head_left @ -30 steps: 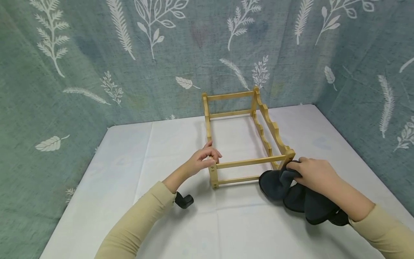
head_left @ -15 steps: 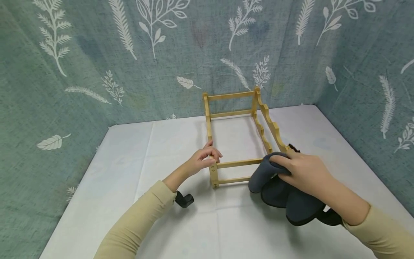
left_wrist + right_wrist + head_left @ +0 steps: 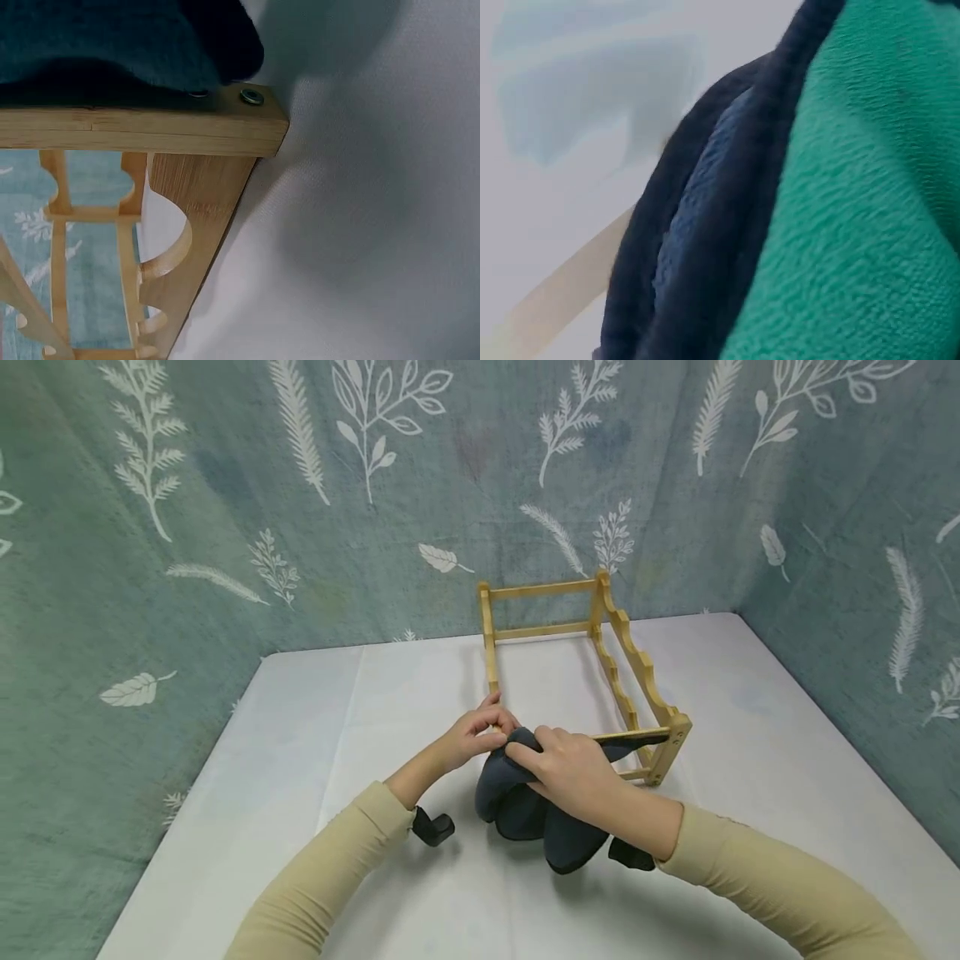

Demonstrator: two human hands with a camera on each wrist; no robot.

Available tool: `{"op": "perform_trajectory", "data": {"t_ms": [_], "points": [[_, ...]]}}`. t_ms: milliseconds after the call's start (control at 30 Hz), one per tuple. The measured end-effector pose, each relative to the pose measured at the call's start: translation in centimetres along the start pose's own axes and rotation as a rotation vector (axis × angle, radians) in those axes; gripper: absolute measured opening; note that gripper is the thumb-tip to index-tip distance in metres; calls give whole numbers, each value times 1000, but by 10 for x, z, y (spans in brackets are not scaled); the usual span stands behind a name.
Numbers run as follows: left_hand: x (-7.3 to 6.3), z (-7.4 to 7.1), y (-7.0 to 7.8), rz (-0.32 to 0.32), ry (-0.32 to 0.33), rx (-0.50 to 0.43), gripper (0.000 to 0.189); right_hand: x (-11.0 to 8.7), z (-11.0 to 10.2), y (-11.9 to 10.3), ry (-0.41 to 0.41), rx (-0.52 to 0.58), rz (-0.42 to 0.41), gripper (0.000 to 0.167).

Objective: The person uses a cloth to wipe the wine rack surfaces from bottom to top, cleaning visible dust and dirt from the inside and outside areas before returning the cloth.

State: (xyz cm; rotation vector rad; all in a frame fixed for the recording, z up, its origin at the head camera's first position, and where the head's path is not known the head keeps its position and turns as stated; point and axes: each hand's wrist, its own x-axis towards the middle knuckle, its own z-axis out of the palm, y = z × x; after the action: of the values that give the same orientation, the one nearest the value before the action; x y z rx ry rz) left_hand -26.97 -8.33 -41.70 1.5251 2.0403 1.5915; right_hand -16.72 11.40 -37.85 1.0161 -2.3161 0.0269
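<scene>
A light wooden rack with scalloped side rails lies on the white table. My left hand grips its near left corner, fingers curled over the rail. My right hand holds a bunched dark blue-grey cloth against the near top bar, close beside the left hand's fingers. The cloth's lobes hang down in front of the rack, and one end trails right along the bar. In the left wrist view the cloth covers part of a wooden bar. Dark edging and a green fluffy face of the cloth fill the right wrist view.
Behind the white table hangs a grey-green curtain with white leaf prints, which also runs along both sides. A small black device sits under the left wrist, and another black piece shows below the right wrist.
My right hand has slid the cloth leftward along the near bar, from the rack's right corner to its left corner. My left hand keeps its grip in place.
</scene>
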Motion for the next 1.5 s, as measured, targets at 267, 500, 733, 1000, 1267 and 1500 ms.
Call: {"op": "perform_trajectory", "data": {"t_ms": [267, 500, 733, 1000, 1267, 1500], "points": [[-5, 0, 4, -40, 6, -27, 44, -34, -17, 26, -85, -73, 212, 39], [-16, 4, 9, -112, 10, -12, 34, -80, -38, 51, -113, -116, 398, 45], [-32, 11, 11, -160, -17, -21, 25, -92, -42, 52, -220, -64, 415, 44], [-60, 17, 14, -166, -13, -66, 19, -90, -47, 35, -365, 31, 405, 41], [-64, 8, 14, -50, 9, -13, 23, -72, -36, 10, -208, -75, 328, 47], [-42, -18, 16, 18, 11, 58, 27, -21, -19, -4, 7, -44, 140, 55]]}}
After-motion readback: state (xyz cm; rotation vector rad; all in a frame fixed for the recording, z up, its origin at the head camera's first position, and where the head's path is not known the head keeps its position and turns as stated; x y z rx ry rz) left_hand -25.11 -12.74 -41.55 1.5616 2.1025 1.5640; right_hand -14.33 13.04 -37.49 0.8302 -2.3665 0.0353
